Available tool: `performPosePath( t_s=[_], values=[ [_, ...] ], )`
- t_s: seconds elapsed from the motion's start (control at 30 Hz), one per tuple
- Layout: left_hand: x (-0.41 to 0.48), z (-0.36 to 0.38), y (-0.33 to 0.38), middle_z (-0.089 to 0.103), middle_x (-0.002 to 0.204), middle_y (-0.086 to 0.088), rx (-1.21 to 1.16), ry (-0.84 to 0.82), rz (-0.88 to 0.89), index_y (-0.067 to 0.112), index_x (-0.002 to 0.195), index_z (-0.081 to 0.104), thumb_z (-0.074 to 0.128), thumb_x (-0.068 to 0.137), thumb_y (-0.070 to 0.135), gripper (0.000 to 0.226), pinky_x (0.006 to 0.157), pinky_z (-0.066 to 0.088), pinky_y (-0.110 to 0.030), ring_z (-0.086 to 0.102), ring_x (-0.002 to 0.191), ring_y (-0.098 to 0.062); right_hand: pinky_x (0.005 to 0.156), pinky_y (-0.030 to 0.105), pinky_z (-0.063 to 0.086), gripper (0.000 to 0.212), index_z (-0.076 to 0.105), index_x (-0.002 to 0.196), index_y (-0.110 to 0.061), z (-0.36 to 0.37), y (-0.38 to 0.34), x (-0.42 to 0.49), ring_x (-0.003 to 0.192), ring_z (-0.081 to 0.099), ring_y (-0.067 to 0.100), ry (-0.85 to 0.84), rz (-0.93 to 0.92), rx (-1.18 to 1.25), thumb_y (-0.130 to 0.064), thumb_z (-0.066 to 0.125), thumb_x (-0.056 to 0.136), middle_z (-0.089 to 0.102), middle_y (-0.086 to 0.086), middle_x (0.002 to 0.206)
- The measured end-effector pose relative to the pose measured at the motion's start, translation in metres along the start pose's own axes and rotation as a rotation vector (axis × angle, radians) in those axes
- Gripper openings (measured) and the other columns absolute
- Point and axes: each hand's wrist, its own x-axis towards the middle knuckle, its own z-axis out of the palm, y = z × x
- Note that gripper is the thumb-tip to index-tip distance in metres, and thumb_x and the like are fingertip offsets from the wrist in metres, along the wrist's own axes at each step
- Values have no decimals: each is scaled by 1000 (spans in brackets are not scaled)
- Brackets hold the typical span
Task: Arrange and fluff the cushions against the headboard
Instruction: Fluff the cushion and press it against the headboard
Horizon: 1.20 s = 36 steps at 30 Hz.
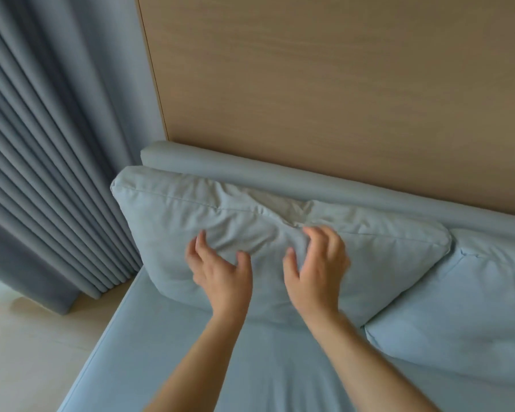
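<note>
A pale blue cushion [173, 230] leans upright against the padded blue headboard [250, 176], its middle creased and dented. A second matching cushion [464, 298] leans beside it on the right, its edge tucked under the first one's corner. My left hand [220, 272] hovers over the front of the left cushion with fingers spread and curled. My right hand [315, 263] is close beside it, fingers also apart and bent, fingertips at the crease. Neither hand holds any fabric. Both are slightly blurred.
The blue mattress [167, 352] runs from the cushions toward me. A wooden wall panel [324, 84] rises behind the headboard. Grey pleated curtains [42, 144] hang at the left, down to a light wooden floor [27, 346].
</note>
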Motion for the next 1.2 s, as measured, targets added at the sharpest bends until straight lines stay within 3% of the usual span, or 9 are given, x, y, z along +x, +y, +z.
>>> performPosePath(
  t_s=[0.07, 0.13, 0.2, 0.27, 0.37, 0.47, 0.67, 0.83, 1.2],
  values=[
    [21, -13, 31, 42, 144, -11, 97, -46, 379, 9, 138, 49, 69, 78, 18, 64, 108, 36, -49, 44, 130, -31, 77, 41, 44, 20, 56, 98, -18, -7, 17, -39, 90, 57, 27, -28, 340, 278, -32, 58, 84, 59, 5, 96],
    [51, -14, 60, 45, 148, -10, 300, -262, 622, 11, 141, 50, 72, 78, 30, 69, 112, 33, -50, 41, 138, -30, 68, 38, 44, 23, 50, 90, -18, -3, 39, -68, 80, 61, 32, -166, 1003, 600, -40, 55, 85, 59, 6, 85],
    [79, -4, 79, 24, 166, -8, 658, -549, 716, 19, 158, 26, 76, 77, 54, 101, 122, 14, -52, 16, 154, -27, 77, 43, 48, 43, 54, 118, -12, 8, 63, -88, 98, 64, 36, -316, 1593, 943, -47, 56, 92, 62, 17, 109],
    [100, 10, 78, -1, 171, -10, 975, -746, 706, 28, 162, -7, 77, 64, 74, 137, 122, 1, -59, -8, 156, -28, 95, 54, 46, 75, 36, 150, -12, 24, 80, -104, 127, 54, 43, -321, 1792, 1235, -59, 52, 93, 49, 26, 143],
    [119, 29, 58, 0, 170, -12, 1181, -846, 762, 32, 158, -19, 76, 47, 84, 156, 118, 4, -69, -7, 156, -33, 110, 69, 30, 102, 10, 162, -27, 61, 90, -113, 150, 29, 44, -142, 1863, 1486, -81, 44, 84, 20, 21, 167],
    [134, 41, 41, 22, 165, -7, 1100, -765, 890, 34, 161, 1, 77, 50, 81, 143, 119, 6, -66, 10, 154, -31, 112, 75, 19, 129, 5, 163, -32, 107, 94, -118, 156, 11, 41, -103, 1920, 1653, -99, 43, 60, 2, 12, 172],
    [145, 43, 29, 50, 137, -1, 898, -718, 1030, 34, 156, 29, 82, 57, 70, 118, 120, 7, -59, 35, 137, -28, 101, 81, 33, 127, 56, 141, -22, 162, 64, -120, 139, 42, 51, -17, 1803, 1761, -106, 40, 48, 46, 19, 152],
    [159, 41, 39, 50, 135, -1, 899, -733, 1037, 35, 156, 28, 83, 56, 70, 120, 121, 8, -58, 37, 137, -27, 97, 86, 33, 110, 65, 133, -22, 169, 45, -112, 128, 53, 53, 49, 1766, 1806, -101, 40, 60, 60, 21, 139],
    [188, 33, 27, 35, 156, -1, 959, -788, 933, 38, 158, 9, 80, 43, 78, 142, 120, 10, -63, 27, 148, -28, 99, 77, 40, 120, 58, 136, -17, 183, 30, -111, 127, 53, 50, -25, 1883, 1683, -103, 33, 57, 56, 23, 141]
  ],
)
